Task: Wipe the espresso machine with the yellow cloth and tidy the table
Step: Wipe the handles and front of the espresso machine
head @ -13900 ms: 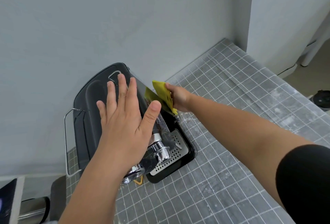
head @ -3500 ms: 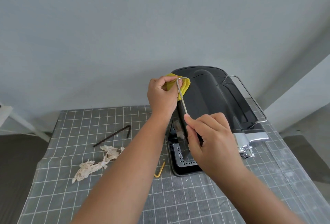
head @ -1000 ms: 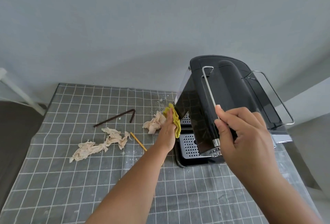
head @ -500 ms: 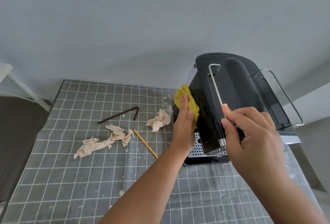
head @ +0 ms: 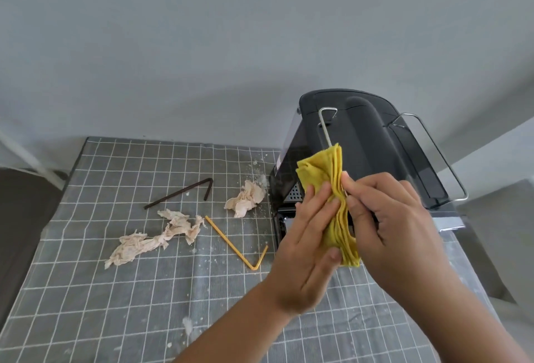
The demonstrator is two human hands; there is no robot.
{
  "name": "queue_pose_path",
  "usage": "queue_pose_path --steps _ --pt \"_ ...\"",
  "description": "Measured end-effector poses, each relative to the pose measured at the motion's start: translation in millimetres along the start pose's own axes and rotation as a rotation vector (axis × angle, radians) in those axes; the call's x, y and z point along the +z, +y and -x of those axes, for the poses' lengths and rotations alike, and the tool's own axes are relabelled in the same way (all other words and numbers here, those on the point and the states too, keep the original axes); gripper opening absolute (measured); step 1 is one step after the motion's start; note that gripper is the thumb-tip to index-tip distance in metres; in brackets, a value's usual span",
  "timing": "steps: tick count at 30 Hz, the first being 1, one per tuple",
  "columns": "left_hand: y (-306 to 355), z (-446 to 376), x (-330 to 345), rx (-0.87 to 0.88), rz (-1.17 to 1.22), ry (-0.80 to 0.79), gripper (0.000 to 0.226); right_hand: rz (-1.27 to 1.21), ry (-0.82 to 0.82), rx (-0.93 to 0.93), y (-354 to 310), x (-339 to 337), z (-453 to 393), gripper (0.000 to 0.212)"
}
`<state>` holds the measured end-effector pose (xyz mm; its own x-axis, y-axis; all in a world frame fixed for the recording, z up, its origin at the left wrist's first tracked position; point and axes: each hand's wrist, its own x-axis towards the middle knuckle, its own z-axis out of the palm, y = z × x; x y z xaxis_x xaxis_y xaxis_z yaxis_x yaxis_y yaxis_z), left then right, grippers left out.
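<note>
While both hands meet before the espresso machine [head: 361, 143], the yellow cloth [head: 326, 177] sits folded in many layers, edges fanned, upright between them. Left hand [head: 306, 235] lies flat against it, fingers straight; right hand [head: 387, 224] pinches its edge. Machine front mostly hidden behind hands; a strip of perforated tray shows. Table [head: 115, 290] cut off below.
</note>
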<state>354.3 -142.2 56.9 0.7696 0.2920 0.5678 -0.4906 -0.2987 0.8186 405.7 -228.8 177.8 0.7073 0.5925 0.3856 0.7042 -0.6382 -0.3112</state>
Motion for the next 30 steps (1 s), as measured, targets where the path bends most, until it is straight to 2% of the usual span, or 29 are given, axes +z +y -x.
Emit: queue_pose_path --steps 4,11,15,21,25,30 --pt "-12.1 -20.8 -11.7 0.093 -0.143 -0.031 0.059 0.03 -0.025 -0.02 1.3 -1.4 -2.6 0.033" --pt "-28.5 -106.7 -54.7 -0.006 -0.438 -0.084 0.044 0.023 -0.02 -0.015 1.4 1.6 -0.4 0.035" --pt "-27.7 -104.3 -56.5 0.021 -0.433 -0.088 0.04 0.019 -0.007 -0.015 2.1 3.3 1.7 0.034" --pt "-10.4 -52.2 -45.5 0.135 -0.321 -0.11 0.038 0.006 -0.003 -0.024 1.3 1.8 1.7 0.031" --pt "-16.3 -65.9 -53.0 0.248 -0.413 -0.166 0.04 0.012 0.001 -0.019 1.9 2.7 0.5 0.032" --pt "-27.3 -111.8 -60.5 0.081 -0.534 -0.105 0.04 0.021 0.021 -0.022 1.6 4.2 1.5 0.037"
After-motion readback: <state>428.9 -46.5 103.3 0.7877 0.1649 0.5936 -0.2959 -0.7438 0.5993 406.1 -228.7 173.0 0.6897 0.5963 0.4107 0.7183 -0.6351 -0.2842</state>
